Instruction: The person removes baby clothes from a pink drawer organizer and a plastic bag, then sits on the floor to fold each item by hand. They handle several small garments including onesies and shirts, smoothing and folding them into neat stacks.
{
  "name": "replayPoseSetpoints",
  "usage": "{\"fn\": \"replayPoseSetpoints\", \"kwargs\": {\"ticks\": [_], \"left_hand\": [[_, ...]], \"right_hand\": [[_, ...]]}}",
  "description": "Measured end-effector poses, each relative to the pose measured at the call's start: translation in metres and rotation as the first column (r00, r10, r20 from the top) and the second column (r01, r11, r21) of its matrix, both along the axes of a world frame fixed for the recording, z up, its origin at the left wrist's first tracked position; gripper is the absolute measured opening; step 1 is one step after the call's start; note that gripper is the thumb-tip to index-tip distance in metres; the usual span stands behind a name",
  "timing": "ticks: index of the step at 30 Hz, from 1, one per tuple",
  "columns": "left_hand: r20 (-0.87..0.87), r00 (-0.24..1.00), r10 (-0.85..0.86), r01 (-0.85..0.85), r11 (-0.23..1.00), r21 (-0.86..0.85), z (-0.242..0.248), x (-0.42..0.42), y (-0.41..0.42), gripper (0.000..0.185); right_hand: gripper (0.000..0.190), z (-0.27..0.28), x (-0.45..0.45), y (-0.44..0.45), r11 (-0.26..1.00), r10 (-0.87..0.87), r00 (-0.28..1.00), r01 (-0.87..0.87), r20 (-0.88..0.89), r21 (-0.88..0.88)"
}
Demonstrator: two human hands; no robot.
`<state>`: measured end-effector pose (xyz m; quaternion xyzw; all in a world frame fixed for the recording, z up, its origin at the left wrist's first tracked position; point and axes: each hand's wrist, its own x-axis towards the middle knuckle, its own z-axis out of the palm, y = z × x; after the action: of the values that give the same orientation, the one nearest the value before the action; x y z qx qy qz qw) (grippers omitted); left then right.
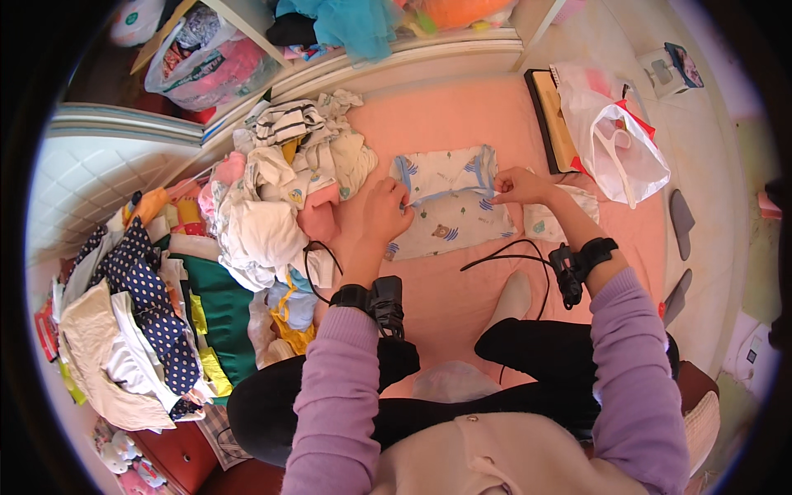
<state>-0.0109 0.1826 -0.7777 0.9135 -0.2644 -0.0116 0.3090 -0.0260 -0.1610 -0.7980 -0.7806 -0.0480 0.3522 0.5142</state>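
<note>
In front of me a small white garment [465, 218] with a bear print and blue trim lies spread on the pink bed sheet [433, 291]. Its upper part is doubled over, with a blue-bound edge across the middle. My left hand [387, 209] grips it at the left side, though its fingertips are partly hidden. At the right side, my right hand [521, 187] pinches the blue-trimmed edge between thumb and fingers. A folded white printed cloth [554, 216] lies just beneath my right forearm.
Left of the garment is a heap of small clothes [272, 229]; farther left lies a pile of larger clothes [142, 315]. A white plastic bag [637, 158] and a shallow dark-edged box [547, 124] are at the right. Black cables [504, 255] trail near my wrists.
</note>
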Motion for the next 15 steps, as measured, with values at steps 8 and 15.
{"fn": "replayPoseSetpoints", "kwargs": {"ticks": [8, 15], "left_hand": [[-0.186, 0.980, -0.073, 0.111, 0.974, 0.200, -0.005, -0.029, 0.008, 0.008], [-0.252, 0.964, -0.084, 0.159, 0.942, 0.294, -0.014, -0.052, 0.008, 0.008]], "right_hand": [[0.024, 0.006, -0.026, 0.000, 0.970, 0.188, 0.976, -0.203, -0.110, -0.137], [0.024, 0.004, -0.047, 0.011, 0.904, 0.311, 0.936, -0.344, -0.162, -0.253]]}}
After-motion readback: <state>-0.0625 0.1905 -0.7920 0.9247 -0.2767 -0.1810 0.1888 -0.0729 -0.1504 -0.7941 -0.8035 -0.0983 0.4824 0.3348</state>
